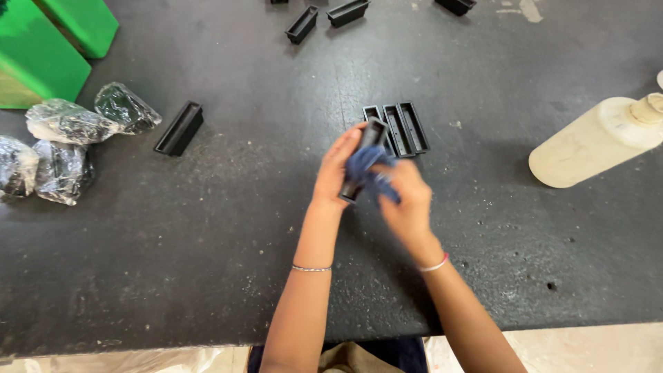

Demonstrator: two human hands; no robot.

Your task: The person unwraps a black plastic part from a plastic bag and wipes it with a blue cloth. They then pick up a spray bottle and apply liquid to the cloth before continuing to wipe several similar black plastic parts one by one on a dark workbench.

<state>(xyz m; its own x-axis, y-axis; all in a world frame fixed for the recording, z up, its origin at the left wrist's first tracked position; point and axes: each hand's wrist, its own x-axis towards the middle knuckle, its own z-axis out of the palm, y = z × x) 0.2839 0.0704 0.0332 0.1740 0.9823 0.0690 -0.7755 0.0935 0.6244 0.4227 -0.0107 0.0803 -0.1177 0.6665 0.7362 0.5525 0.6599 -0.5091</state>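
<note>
Two hands are met above the middle of the dark counter [207, 228]. A narrow black plastic tray [362, 155] is held in the left hand [336, 173], whose grip is closed round its lower half; its long axis is tilted up and away from the body, leaning slightly right. A bunched blue cloth [368, 169] is pinched in the right hand [407, 204] and pressed against the tray's right side, so both hands are touching it. Three like trays [404, 129] are laid side by side just beyond; a cream bottle [597, 141] is lying well apart at right
</note>
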